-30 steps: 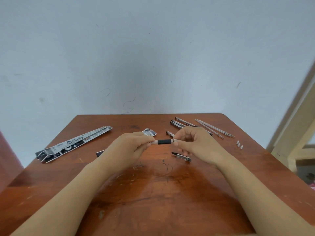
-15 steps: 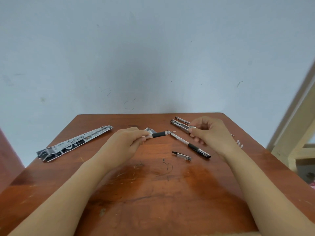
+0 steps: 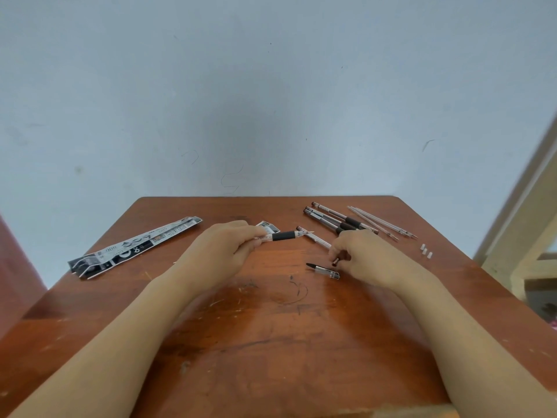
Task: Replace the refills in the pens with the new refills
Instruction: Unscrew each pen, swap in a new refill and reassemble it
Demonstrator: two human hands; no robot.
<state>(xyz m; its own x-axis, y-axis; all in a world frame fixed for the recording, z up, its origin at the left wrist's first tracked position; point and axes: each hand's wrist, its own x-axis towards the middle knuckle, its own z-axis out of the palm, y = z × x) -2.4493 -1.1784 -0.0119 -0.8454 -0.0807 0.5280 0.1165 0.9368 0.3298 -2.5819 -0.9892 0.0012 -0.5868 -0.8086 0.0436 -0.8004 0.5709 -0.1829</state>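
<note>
Well inside table (image 3: 271, 342) edges, hands (image 3: 223, 248) (image 3: 367, 254) grip pens (image 3: 283, 235) (image 3: 316, 241)

Scratched brown table (image 3: 271, 342); pale blue wall (image 3: 271, 101) behind.

Legible markings, as I read them from the head view:

1. Long black-and-white printed plastic packet (image 3: 135, 248), lying flat on the left side of the reddish-brown wooden tabletop (image 3: 271, 342). I can read one large white figure "8" on a black field near mid-length. Just beside it, toward the near end, is a short row of small rounded characters, possibly "000". I cannot confirm them. The remaining fine print and the pale label blocks toward the far end are too small to read.

2. Small torn black-and-white printed scrap (image 3: 270, 227), near the tabletop centre. It carries print, but I can read none of it.
</note>
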